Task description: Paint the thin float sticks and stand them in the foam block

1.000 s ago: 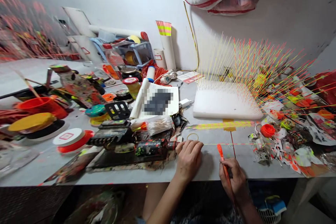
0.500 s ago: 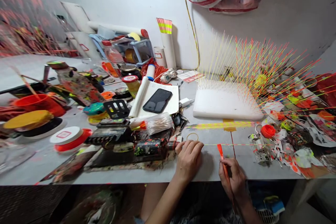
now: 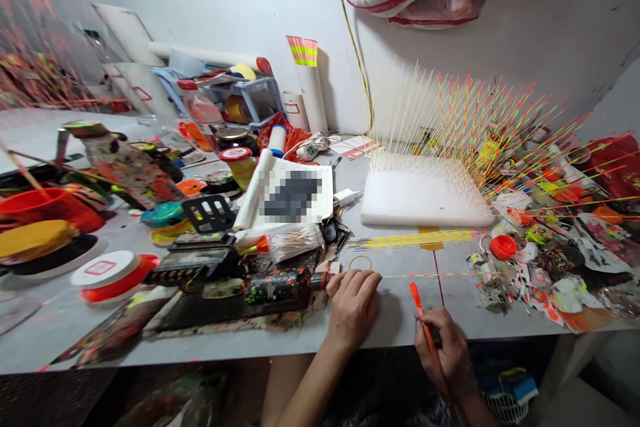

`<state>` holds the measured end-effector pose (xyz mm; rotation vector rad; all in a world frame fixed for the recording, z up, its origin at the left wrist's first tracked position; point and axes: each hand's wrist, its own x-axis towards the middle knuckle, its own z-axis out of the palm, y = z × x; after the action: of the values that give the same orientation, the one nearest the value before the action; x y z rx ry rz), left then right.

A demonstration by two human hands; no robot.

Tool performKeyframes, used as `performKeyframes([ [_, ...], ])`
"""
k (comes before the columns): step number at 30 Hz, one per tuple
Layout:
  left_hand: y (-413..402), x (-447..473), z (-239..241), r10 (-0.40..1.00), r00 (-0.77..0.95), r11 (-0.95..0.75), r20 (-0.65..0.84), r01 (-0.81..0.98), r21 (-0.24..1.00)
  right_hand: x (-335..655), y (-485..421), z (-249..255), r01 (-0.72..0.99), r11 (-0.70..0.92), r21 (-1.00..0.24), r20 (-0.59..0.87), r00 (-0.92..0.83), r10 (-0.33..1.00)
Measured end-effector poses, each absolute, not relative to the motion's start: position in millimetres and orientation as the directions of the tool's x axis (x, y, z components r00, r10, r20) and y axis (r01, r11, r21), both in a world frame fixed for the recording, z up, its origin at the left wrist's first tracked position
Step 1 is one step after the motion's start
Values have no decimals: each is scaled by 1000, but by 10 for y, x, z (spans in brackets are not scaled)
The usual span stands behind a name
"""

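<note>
My left hand (image 3: 353,300) is closed at the table's front, its fingers on the left end of a thin yellow-green and red stick (image 3: 440,274). The stick stretches level to the right, over towards the scraps. In my right hand (image 3: 443,343) is a paintbrush (image 3: 424,320) with an orange handle and bright orange bristles. Its tip points up and sits just below the stick, seemingly apart from it. Behind the stick lies a bundle of similar yellow sticks (image 3: 400,239). A paint-spattered dark bottle (image 3: 280,285) lies left of my left hand.
A white foam block (image 3: 425,203) stands behind, bristling with upright painted sticks. Paint-stained scraps (image 3: 540,280) crowd the right side. Cotton swabs (image 3: 295,241), an open notebook (image 3: 323,193), jars (image 3: 237,165) and a red bowl (image 3: 55,207) fill the left.
The brush tip has come down slightly towards me, off the line of the stick. My left hand stays on the stick's end. The whole view has shifted a little.
</note>
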<state>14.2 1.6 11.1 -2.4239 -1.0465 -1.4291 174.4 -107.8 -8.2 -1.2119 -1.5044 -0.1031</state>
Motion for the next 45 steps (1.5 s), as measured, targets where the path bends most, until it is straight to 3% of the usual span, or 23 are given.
performKeyframes([
  [15,11,146,106,491,310,-744,814,635,207,1763,-982,-163,775,386,-501,771,198,605],
  [26,76,112,81,454,328,-766,828,619,175,1931,-1227,-2,640,417,-645,690,255,677],
  [28,109,94,56,442,334,-775,832,609,168,2219,-1273,73,670,330,-665,667,335,665],
  [31,165,68,23,409,354,-792,841,596,135,2864,-1288,254,689,81,-720,629,599,494],
  [33,197,55,6,390,363,-796,846,595,111,3334,-1234,404,682,-50,-730,598,672,438],
  [38,249,28,-26,371,392,-800,842,595,75,4110,-883,652,738,-378,-559,477,659,581],
  [45,297,-40,-46,351,451,-810,821,585,25,4267,-539,486,772,-446,-452,391,621,679],
])
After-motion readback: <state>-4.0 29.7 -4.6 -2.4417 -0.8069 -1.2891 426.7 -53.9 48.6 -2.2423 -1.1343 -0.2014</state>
